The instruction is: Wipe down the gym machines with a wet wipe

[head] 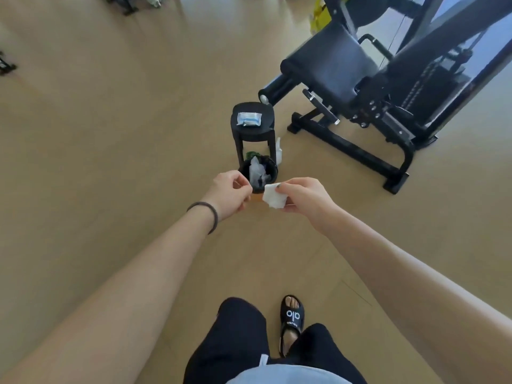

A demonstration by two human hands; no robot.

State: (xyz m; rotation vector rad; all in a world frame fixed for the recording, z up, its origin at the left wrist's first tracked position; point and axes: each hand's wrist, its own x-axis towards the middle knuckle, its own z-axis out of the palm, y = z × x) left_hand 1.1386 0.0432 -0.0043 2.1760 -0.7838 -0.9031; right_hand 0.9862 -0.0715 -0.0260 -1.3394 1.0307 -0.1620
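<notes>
My right hand [304,199] pinches a folded white wet wipe [274,199] between thumb and fingers, out in front of me. My left hand [228,194] is beside it with fingers curled; it holds nothing that I can see and is a small gap away from the wipe. Straight ahead stands a black stool [252,126] with a pack of wet wipes [249,119] on its seat. A black gym machine [368,87] with a padded seat stands at the upper right.
A small black bin [243,169] holding used wipes sits on the floor in front of the stool, just beyond my hands. A white bottle [279,152] stands by the stool's leg. The machine's black base frame [360,156] stretches across the wooden floor on the right.
</notes>
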